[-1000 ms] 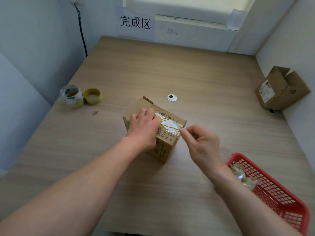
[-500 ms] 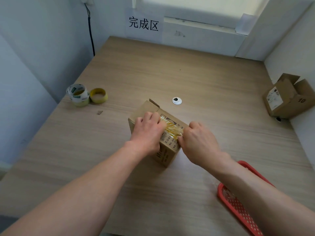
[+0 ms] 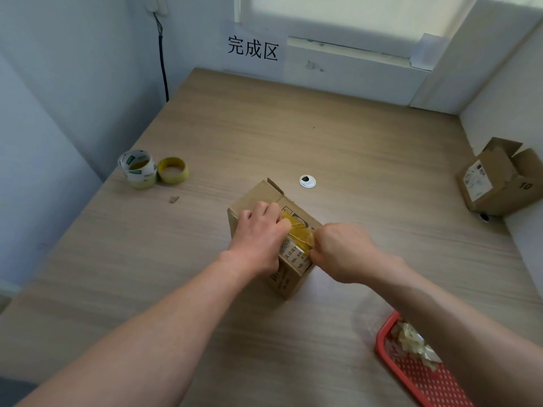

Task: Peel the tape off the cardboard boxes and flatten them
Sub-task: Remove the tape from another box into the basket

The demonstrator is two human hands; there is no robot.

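I'm mid-peel: my left hand [image 3: 258, 233] curls over the top of the box [image 3: 289, 277] standing mid-desk [image 3: 264, 127], my right hand [image 3: 340, 251] has its grip pinched on the yellowish tape [image 3: 298, 235] there, and next, I judge, comes a steady pull away.

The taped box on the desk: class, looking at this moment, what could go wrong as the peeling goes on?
1. The tape is crumpled into a narrow band where the right hand pinches it; it may snap and leave pieces stuck on the cardboard box.
2. Only the left hand steadies the box, which seems to stand on a narrow side; a hard pull might tip or slide it.
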